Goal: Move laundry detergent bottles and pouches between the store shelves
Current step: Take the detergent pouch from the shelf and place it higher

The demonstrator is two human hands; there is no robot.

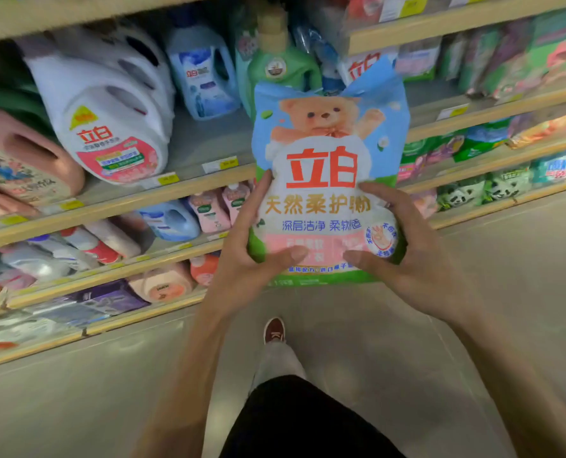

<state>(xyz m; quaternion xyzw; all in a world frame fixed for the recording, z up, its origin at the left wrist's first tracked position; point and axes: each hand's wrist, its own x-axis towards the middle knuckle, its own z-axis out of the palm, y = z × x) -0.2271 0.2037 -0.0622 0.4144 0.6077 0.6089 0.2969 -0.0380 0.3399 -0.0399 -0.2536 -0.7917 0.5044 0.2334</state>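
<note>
While you held the tall soft plastic detergent pouch printed with a teddy bear on blue, white and green [328,180] upright at the centre of the frame, both hands gripped its lower half: your left hand [252,256] curled round its left edge and your right hand [410,256] round its right edge, each thumb laid across the front. Its long axis ran vertically, top toward the upper centre, and it hung in the air before the shelving, resting on no board. Just left of its upper half lay a bare grey stretch of the wood-edged store shelf [205,140], bounded at centre left by the large white plastic jug with a pink label [110,127] and behind by the pale blue handled bottle [202,74] and the green bottle with a beige cap [281,67]. That gap seemed the nearest open room, on your left hand's side. You would probably have had to lift the pouch's base over the shelf's front lip and keep its top under the board above.
</note>
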